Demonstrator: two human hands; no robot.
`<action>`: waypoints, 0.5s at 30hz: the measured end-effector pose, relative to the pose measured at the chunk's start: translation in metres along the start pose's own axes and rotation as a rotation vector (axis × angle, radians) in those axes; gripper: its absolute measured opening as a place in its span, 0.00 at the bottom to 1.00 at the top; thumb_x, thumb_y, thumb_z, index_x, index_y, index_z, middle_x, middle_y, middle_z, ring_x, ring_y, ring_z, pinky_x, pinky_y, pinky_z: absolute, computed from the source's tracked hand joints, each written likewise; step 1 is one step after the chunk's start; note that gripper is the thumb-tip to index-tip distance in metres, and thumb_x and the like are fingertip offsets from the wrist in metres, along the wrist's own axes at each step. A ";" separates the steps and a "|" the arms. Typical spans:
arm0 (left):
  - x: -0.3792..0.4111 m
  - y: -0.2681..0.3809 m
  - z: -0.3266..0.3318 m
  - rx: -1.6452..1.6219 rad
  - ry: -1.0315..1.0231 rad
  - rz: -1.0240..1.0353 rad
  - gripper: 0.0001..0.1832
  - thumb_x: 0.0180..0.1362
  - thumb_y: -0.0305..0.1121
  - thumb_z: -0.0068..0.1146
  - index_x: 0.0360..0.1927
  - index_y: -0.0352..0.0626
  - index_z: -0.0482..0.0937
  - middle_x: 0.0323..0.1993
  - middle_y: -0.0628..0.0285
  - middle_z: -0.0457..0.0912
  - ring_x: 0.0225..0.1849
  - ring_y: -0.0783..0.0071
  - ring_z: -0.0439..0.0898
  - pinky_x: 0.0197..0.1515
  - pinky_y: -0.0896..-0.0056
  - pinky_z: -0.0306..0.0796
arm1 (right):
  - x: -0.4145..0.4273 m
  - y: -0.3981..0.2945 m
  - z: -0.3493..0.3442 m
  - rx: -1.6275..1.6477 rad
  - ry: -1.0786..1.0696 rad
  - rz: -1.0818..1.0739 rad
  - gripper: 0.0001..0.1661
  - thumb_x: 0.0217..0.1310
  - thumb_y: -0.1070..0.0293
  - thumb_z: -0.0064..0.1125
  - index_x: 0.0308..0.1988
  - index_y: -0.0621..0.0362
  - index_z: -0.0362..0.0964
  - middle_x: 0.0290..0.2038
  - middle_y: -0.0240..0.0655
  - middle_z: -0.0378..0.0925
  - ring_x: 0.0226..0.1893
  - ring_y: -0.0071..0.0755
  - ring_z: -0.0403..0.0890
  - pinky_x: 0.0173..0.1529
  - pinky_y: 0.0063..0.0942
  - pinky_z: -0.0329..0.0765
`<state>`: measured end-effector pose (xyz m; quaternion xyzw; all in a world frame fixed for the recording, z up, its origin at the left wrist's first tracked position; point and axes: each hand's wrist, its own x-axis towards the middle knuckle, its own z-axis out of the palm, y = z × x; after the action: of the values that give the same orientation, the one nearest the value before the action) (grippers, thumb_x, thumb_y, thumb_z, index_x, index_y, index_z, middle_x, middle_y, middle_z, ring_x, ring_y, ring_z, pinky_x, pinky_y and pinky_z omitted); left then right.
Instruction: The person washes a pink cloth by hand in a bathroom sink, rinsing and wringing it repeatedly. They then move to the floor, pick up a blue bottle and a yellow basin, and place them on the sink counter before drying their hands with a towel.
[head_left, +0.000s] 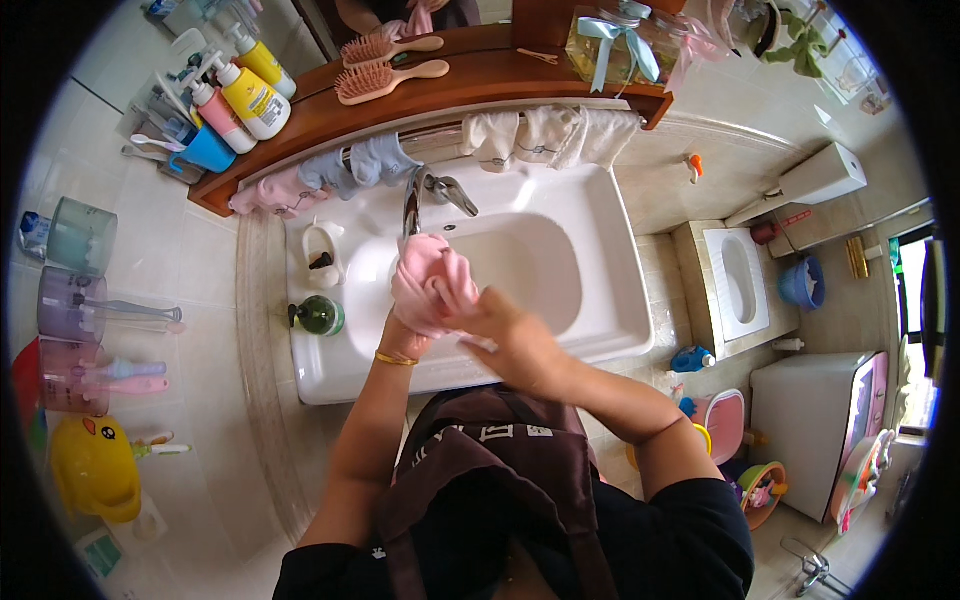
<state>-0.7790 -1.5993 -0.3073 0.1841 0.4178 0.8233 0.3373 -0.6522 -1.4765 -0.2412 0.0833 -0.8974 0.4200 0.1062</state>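
A bunched pink cloth (435, 281) is held over the white washbasin (615, 300), just below the chrome faucet (414, 199). My left hand (409, 339), with a gold bracelet at the wrist, supports it from beneath. The cloth wraps over that hand and hides most of its fingers. From the right, my right hand (517, 341) reaches against the cloth with its fingertips at the near edge. Motion blur leaves its grip unclear. Behind the faucet's spout, the lever handle (454, 195) points to the right.
A green pump bottle (319, 315) and a white soap dish (324, 251) stand on the basin's left rim. Small towels (536, 139) hang behind it. Above, a wooden shelf (480, 75) bears a hairbrush (390, 81) and pump bottles (251, 101). Wall cups (73, 300) line the left.
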 end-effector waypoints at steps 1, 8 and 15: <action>0.001 0.009 0.007 0.068 -0.020 -0.001 0.14 0.46 0.33 0.59 0.29 0.42 0.66 0.27 0.62 0.72 0.28 0.74 0.69 0.35 0.72 0.65 | 0.005 0.017 -0.009 0.056 0.079 -0.009 0.17 0.47 0.77 0.59 0.41 0.51 0.78 0.33 0.41 0.72 0.30 0.41 0.74 0.35 0.33 0.73; -0.011 0.001 -0.018 0.258 -0.015 -0.105 0.19 0.57 0.40 0.49 0.45 0.34 0.69 0.46 0.56 0.73 0.44 0.70 0.74 0.49 0.68 0.68 | 0.028 0.092 -0.031 0.583 0.263 0.408 0.11 0.50 0.75 0.61 0.38 0.62 0.76 0.31 0.29 0.77 0.28 0.19 0.73 0.33 0.19 0.71; -0.039 0.006 -0.012 0.079 0.107 -0.194 0.17 0.57 0.37 0.50 0.42 0.34 0.70 0.42 0.57 0.74 0.40 0.71 0.74 0.45 0.70 0.69 | 0.023 0.086 -0.015 0.737 0.076 0.363 0.11 0.53 0.78 0.59 0.39 0.66 0.73 0.33 0.34 0.78 0.35 0.22 0.78 0.40 0.18 0.74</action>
<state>-0.7610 -1.6359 -0.3102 0.1116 0.4833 0.7783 0.3851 -0.6932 -1.4112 -0.2892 -0.0596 -0.6826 0.7279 0.0265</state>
